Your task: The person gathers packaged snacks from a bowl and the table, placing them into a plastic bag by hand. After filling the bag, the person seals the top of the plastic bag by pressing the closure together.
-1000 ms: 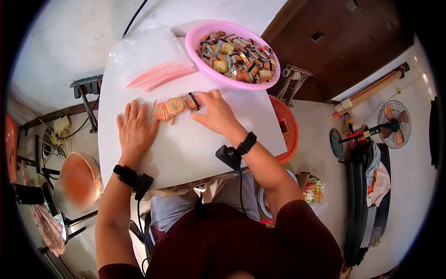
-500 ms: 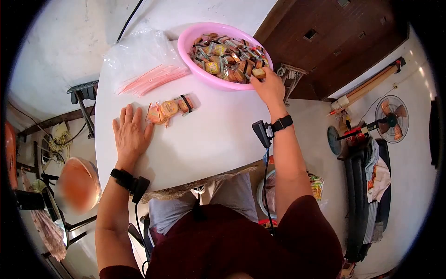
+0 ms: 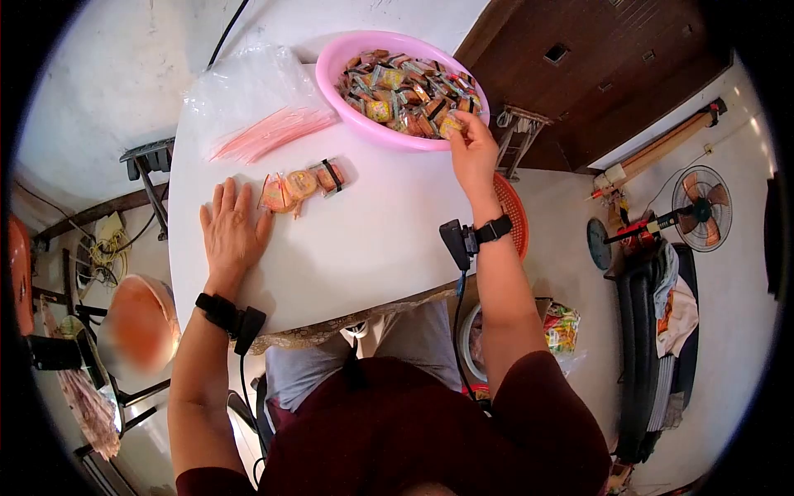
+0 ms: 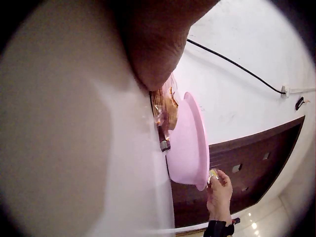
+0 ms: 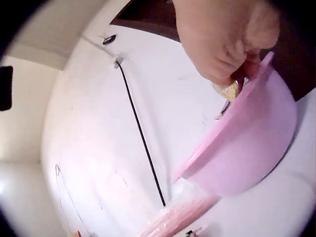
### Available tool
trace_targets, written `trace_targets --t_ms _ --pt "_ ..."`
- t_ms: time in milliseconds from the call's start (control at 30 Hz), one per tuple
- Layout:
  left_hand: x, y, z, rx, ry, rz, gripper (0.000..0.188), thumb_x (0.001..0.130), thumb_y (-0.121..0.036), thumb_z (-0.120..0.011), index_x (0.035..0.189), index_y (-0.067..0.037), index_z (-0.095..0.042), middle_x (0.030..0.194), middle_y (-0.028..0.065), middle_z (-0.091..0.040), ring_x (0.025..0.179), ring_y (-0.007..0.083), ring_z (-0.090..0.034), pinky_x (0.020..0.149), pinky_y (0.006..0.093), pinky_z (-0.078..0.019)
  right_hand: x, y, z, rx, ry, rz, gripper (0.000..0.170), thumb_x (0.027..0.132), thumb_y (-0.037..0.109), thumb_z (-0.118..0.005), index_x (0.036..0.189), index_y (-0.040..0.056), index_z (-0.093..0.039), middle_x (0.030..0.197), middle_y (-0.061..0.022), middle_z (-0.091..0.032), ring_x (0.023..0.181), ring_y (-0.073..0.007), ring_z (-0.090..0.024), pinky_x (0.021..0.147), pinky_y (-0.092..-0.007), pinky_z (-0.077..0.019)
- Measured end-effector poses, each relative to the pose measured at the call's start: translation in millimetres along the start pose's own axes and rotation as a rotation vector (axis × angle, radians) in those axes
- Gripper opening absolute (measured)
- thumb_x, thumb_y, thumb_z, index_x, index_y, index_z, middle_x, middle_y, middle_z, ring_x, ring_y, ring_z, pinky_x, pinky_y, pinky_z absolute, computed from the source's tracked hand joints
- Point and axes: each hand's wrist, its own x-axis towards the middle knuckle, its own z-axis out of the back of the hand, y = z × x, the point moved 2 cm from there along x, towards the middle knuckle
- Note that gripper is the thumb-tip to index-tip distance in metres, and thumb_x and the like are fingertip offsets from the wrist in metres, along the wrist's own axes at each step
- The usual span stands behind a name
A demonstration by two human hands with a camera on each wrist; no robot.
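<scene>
Head view: right hand at the near right rim of the pink basin, thumb and fingers pinching one small yellow-patterned packet. Basin holds a heap of similar wrapped packets. Left hand lies palm down on the white table, fingers straight and slightly spread, thumb set apart and near a short row: orange packet, round yellow packet, black-banded packet. Behind the row, pink strips lie by clear plastic bags; basin just beside these.

Left wrist view: left hand is a dark mass near the lens; its fingertips cannot be told from here. Part of the row shows beyond it, then the basin wall. Far off, the right hand pinches the yellow-patterned packet close by the rim.

Right wrist view: right fingers bent, tips partly hidden; the packet shows under them, at the basin's edge. Contact with the rim: cannot tell.

Handling (judged): packet light; film probably slick and crinkly; contents look biscuit-like, so likely firm but apt to crumble under a hard squeeze. Best hold: light pinch across the two broad faces, or by a loose wrapper end. Pulling by force could tear the film.
</scene>
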Motion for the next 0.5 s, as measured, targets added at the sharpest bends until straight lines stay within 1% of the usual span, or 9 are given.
trace_targets --t_ms 33,67,133,200,267,333,433,467,500 --pt "0 1 -1 0.000 0.002 0.002 0.062 0.089 -0.043 -0.057 0.138 -0.006 -0.052 0.151 0.0178 -0.038 0.142 0.0332 -0.032 0.113 0.0559 -0.0225 1 -5 -3 0.054 -0.010 -0.067 0.028 0.085 0.002 -0.065 0.114 0.0035 -0.064 0.101 -0.0120 -0.067 0.088 -0.0216 -0.066 0.078 -0.0326 -0.0528" --pt "1 1 -1 -0.006 0.006 0.008 0.062 0.089 -0.043 -0.057 0.138 -0.006 -0.051 0.151 0.0177 -0.038 0.142 0.0331 -0.032 0.113 0.0557 -0.0224 0 -8 -4 0.140 -0.039 -0.065 0.029 0.086 0.002 -0.065 0.114 0.0039 -0.064 0.102 -0.0110 -0.067 0.088 -0.0195 -0.065 0.078 -0.0315 -0.0527" --pt "1 1 -1 -0.016 0.016 0.021 0.062 0.089 -0.043 -0.058 0.138 -0.007 -0.051 0.151 0.0176 -0.038 0.142 0.0330 -0.032 0.113 0.0554 -0.0223 -8 26 -6 0.315 -0.094 -0.065 0.030 0.086 0.001 -0.065 0.116 0.0048 -0.063 0.103 -0.0090 -0.066 0.088 -0.0152 -0.064 0.077 -0.0293 -0.0525" --pt "0 3 -2 -0.010 0.006 0.015 0.062 0.088 -0.043 -0.058 0.138 -0.007 -0.051 0.151 0.0176 -0.038 0.142 0.0329 -0.032 0.113 0.0554 -0.0225 -28 41 -26 0.428 0.018 -0.056 0.029 0.087 0.001 -0.065 0.115 0.0047 -0.063 0.103 -0.0066 -0.066 0.089 -0.0123 -0.062 0.076 -0.0269 -0.0522" --pt "1 2 -3 0.000 0.005 0.013 0.061 0.088 -0.042 -0.058 0.138 -0.007 -0.052 0.151 0.0177 -0.039 0.142 0.0328 -0.032 0.113 0.0554 -0.0227 -54 68 -47 0.441 0.307 -0.128 0.025 0.085 0.002 -0.066 0.110 0.0031 -0.063 0.100 -0.0084 -0.065 0.088 -0.0154 -0.063 0.075 -0.0273 -0.0525" --pt "2 -1 -2 0.010 0.012 0.025 0.061 0.088 -0.042 -0.058 0.138 -0.008 -0.052 0.151 0.0177 -0.039 0.142 0.0328 -0.032 0.113 0.0556 -0.0228 -76 61 -73 0.339 0.467 -0.065 0.024 0.083 0.003 -0.067 0.106 0.0023 -0.065 0.097 -0.0110 -0.064 0.084 -0.0212 -0.063 0.074 -0.0314 -0.0527" --pt "3 -1 -2 0.020 0.014 0.016 0.060 0.088 -0.042 -0.058 0.137 -0.007 -0.052 0.151 0.0178 -0.039 0.142 0.0332 -0.032 0.113 0.0559 -0.0231 -94 33 -105 0.202 0.661 -0.137 0.029 0.082 0.004 -0.070 0.110 0.0011 -0.065 0.103 -0.0100 -0.063 0.083 -0.0153 -0.065 0.073 -0.0290 -0.0538" --pt "2 -2 -1 0.022 0.029 0.019 0.060 0.089 -0.042 -0.058 0.138 -0.007 -0.051 0.151 0.0180 -0.039 0.142 0.0333 -0.032 0.113 0.0559 -0.0228 -96 31 -105 0.172 0.635 -0.131 0.027 0.080 0.008 -0.072 0.106 0.0019 -0.066 0.104 -0.0107 -0.061 0.088 -0.0207 -0.064 0.079 -0.0334 -0.0526" --pt "2 -4 2 0.023 0.043 0.022 0.060 0.090 -0.041 -0.057 0.138 -0.007 -0.050 0.151 0.0181 -0.038 0.142 0.0334 -0.031 0.113 0.0558 -0.0226 -93 43 -97 0.079 0.586 -0.030 0.026 0.080 0.008 -0.072 0.105 0.0020 -0.066 0.105 -0.0111 -0.061 0.092 -0.0229 -0.062 0.081 -0.0348 -0.0514"
